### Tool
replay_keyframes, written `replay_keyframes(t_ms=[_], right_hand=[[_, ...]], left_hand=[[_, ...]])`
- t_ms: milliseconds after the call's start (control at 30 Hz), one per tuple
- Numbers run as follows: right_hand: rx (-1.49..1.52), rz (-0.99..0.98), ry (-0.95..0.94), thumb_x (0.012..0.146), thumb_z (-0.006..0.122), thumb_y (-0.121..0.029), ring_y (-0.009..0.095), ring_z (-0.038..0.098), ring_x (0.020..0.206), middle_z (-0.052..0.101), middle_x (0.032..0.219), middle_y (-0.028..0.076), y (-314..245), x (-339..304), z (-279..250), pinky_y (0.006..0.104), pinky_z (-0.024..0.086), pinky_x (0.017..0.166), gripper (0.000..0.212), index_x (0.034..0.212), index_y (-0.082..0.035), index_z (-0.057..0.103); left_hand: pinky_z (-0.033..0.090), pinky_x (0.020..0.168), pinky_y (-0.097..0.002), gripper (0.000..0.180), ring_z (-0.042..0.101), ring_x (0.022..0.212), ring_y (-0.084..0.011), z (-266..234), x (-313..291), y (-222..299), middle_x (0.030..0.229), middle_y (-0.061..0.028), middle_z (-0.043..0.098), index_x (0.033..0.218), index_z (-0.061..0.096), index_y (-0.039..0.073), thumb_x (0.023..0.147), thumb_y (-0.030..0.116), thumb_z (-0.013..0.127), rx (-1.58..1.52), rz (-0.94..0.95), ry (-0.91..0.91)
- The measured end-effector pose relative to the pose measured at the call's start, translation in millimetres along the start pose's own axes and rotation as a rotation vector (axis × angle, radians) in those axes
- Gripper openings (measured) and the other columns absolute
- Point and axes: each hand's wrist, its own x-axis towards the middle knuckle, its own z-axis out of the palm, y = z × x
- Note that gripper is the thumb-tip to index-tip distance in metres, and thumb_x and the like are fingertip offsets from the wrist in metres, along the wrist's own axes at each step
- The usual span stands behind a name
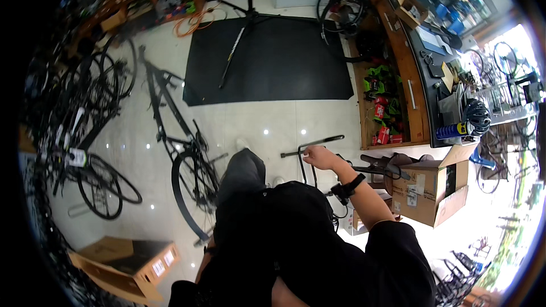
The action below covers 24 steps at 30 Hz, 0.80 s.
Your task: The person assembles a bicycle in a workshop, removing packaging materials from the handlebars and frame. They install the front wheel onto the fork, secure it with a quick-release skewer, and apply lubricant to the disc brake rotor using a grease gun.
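My right hand [320, 157] is out in front of my body, its fingers closed on a black bent-tube frame [301, 162] that looks like a bike floor stand. One of its bars has a thick dark end and lies close to the pale floor. A strap with a black device circles my right wrist. Of my left arm only a bit of forearm shows beside my dark clothing; the hand is hidden. To my left stands a dark bicycle [181, 118] with a rear wheel and no front wheel visible on its fork.
A black mat [270, 74] lies ahead, with a tripod-legged stand [250, 14] at its far edge. A loose wheel [321, 14] leans near the wooden workbench [418, 108]. Cardboard boxes stand right [418, 193] and lower left [128, 267]. Several bicycles [96, 165] crowd the left.
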Motion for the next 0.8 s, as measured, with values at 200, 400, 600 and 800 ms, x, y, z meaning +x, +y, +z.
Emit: replay_keyframes(t_ms=[200, 400, 600, 800], right_hand=[[0.566, 0.225, 0.017, 0.091, 0.059, -0.018, 0.015, 0.064, 0.073, 0.067, 0.084, 0.010, -9.2, 105.5, -49.0, 0.0284, 0.053, 0.067, 0.028, 0.109, 0.004, 0.059], [0.587, 0.405, 0.175, 0.090, 0.060, -0.021, 0.015, 0.065, 0.069, 0.068, 0.082, 0.009, 1.6, 175.9, -122.0, 0.0279, 0.052, 0.063, 0.025, 0.105, -0.001, 0.063], [0.696, 0.513, 0.351, 0.088, 0.061, -0.025, 0.016, 0.065, 0.066, 0.068, 0.078, 0.009, 35.3, 242.0, -232.5, 0.0285, 0.052, 0.057, 0.028, 0.100, 0.000, 0.064], [0.878, 0.581, 0.472, 0.088, 0.062, -0.019, 0.015, 0.060, 0.055, 0.064, 0.070, 0.009, 146.2, 321.3, -372.4, 0.0282, 0.047, 0.045, 0.021, 0.090, 0.002, 0.063]], left_hand=[[0.050, 0.073, -0.0357, 0.020, 0.063, 0.083, -0.0238, -107.7, 85.1, 29.8, 0.092, -0.0126, 0.069, 0.094, 0.068, 0.002, 0.087, 0.019, 0.059, 0.065, -0.038, 0.005], [0.050, 0.070, -0.0339, 0.020, 0.063, 0.078, -0.0200, -261.3, 188.8, 83.9, 0.088, -0.0115, 0.069, 0.091, 0.067, 0.000, 0.089, 0.016, 0.057, 0.136, 0.300, 0.040], [0.046, 0.056, -0.0280, 0.011, 0.059, 0.065, -0.0145, -438.1, 295.6, 233.9, 0.076, -0.0049, 0.063, 0.086, 0.063, 0.001, 0.087, 0.010, 0.056, -0.188, 0.230, 0.142], [0.046, 0.056, -0.0263, 0.018, 0.059, 0.065, -0.0133, -486.0, 329.1, 423.9, 0.076, -0.0058, 0.063, 0.096, 0.063, -0.003, 0.090, 0.013, 0.058, -0.257, 0.177, 0.334]])
